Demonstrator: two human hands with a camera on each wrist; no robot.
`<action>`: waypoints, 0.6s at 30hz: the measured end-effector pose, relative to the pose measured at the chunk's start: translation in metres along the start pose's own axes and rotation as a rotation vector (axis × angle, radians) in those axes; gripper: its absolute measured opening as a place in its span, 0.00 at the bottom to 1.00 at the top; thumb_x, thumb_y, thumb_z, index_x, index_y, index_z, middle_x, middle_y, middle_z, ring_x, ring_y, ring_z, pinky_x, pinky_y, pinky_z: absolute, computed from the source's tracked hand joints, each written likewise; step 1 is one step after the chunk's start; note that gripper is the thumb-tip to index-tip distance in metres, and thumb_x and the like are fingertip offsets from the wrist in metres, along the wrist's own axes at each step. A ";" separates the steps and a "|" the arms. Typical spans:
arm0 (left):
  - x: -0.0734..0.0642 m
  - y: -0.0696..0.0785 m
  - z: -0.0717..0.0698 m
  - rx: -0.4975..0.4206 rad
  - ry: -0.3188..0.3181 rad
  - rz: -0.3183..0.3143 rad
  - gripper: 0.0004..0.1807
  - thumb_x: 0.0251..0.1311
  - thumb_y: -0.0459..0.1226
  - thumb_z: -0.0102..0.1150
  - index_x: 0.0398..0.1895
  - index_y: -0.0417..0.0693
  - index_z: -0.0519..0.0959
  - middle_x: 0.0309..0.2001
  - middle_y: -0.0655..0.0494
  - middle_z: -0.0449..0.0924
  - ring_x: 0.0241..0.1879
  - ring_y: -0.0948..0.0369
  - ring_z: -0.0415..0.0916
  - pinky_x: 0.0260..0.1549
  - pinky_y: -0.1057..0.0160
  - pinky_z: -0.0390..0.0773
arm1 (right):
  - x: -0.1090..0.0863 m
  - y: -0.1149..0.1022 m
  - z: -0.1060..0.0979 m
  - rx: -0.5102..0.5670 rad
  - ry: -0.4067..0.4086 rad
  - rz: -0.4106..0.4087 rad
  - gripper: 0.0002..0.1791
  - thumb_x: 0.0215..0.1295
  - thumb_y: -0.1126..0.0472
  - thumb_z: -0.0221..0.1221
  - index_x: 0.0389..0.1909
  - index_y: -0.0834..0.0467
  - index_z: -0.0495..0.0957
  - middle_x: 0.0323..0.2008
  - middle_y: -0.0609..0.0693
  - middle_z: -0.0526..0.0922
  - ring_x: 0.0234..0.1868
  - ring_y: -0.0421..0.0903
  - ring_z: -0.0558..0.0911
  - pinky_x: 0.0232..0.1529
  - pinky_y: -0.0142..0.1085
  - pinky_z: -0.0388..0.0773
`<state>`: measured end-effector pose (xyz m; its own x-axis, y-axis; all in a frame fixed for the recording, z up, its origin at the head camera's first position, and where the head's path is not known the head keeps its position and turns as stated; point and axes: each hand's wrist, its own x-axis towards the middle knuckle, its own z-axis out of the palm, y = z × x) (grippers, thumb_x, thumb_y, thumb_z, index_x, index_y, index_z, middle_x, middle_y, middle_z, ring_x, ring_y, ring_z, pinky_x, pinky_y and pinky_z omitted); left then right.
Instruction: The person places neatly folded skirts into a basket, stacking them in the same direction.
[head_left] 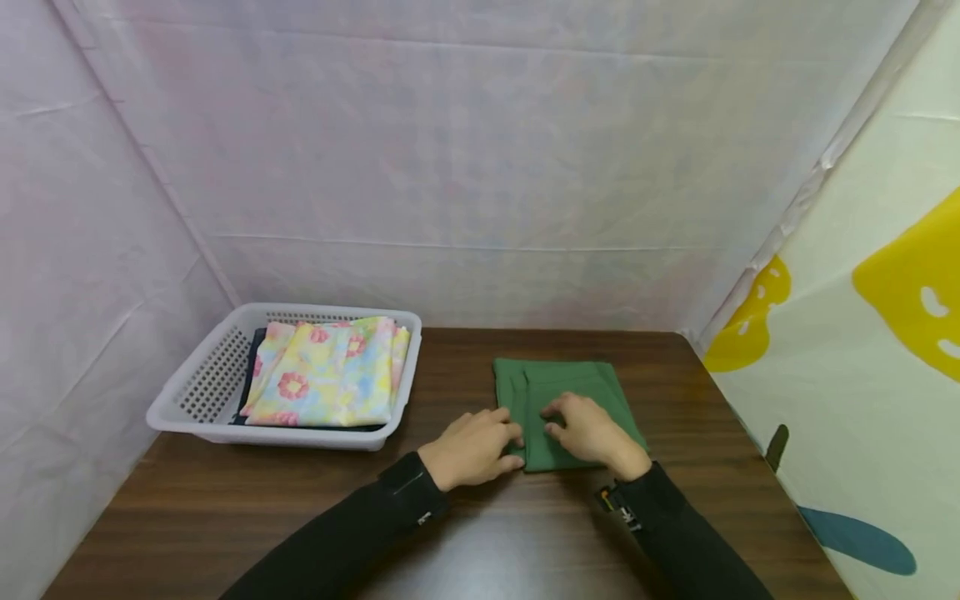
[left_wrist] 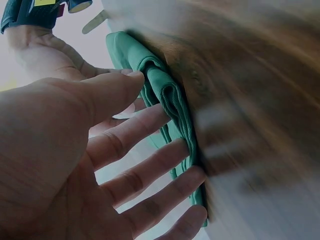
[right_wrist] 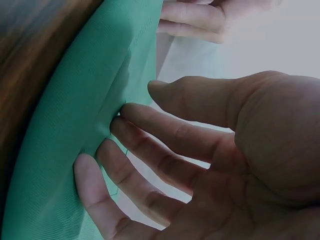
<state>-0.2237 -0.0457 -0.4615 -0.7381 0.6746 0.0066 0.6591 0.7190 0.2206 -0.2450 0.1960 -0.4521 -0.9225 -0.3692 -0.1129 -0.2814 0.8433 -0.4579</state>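
A green cloth [head_left: 558,375], folded into a flat, layered rectangle, lies on the brown wooden table [head_left: 495,550]. At its left edge is my left hand [head_left: 474,448]. The left wrist view shows the fingers [left_wrist: 145,182] spread and nearly straight, their tips against the stacked folds. My right hand [head_left: 592,429] is over the middle of the cloth, palm down. Seen from the right wrist, its loosely bent fingers [right_wrist: 160,160] rest their tips on the green fabric, with the thumb held apart. Neither hand grips the cloth.
On the table's left stands a white perforated plastic basket [head_left: 195,429]. Inside it, a folded floral cloth [head_left: 322,375] in yellow, pink and blue lies over a dark one. White sheeting [head_left: 465,167] hangs behind the table, and a yellow-patterned sheet [head_left: 847,392] borders its right side.
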 end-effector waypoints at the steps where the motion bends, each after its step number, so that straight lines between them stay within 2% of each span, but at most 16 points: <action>1: -0.002 -0.001 0.000 -0.001 0.002 0.002 0.19 0.83 0.52 0.72 0.67 0.57 0.92 0.57 0.57 0.88 0.54 0.58 0.88 0.53 0.52 0.91 | 0.000 -0.001 0.001 0.003 -0.003 -0.001 0.15 0.85 0.64 0.68 0.66 0.62 0.91 0.66 0.62 0.89 0.71 0.67 0.87 0.72 0.65 0.86; 6: -0.013 -0.005 -0.002 -0.003 0.018 0.015 0.16 0.82 0.51 0.73 0.63 0.56 0.93 0.54 0.57 0.88 0.49 0.57 0.87 0.45 0.56 0.88 | -0.003 -0.008 0.005 0.010 -0.010 -0.021 0.15 0.84 0.64 0.69 0.65 0.61 0.91 0.65 0.62 0.89 0.70 0.66 0.87 0.70 0.64 0.87; 13: -0.027 -0.010 -0.001 -0.009 0.018 -0.011 0.14 0.82 0.52 0.73 0.59 0.58 0.94 0.52 0.58 0.87 0.51 0.56 0.84 0.49 0.54 0.86 | -0.004 -0.017 0.009 0.049 -0.023 -0.044 0.15 0.84 0.64 0.70 0.64 0.62 0.91 0.65 0.62 0.90 0.70 0.66 0.88 0.71 0.64 0.86; 18: -0.038 -0.014 -0.003 -0.033 0.030 -0.017 0.09 0.81 0.49 0.75 0.53 0.59 0.94 0.49 0.59 0.86 0.49 0.57 0.83 0.47 0.55 0.84 | -0.006 -0.025 0.012 0.073 -0.032 -0.063 0.14 0.83 0.64 0.70 0.63 0.62 0.91 0.64 0.61 0.90 0.69 0.65 0.89 0.69 0.63 0.88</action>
<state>-0.2052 -0.0820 -0.4623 -0.7536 0.6566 0.0318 0.6416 0.7241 0.2529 -0.2294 0.1718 -0.4506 -0.8942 -0.4342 -0.1091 -0.3180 0.7877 -0.5277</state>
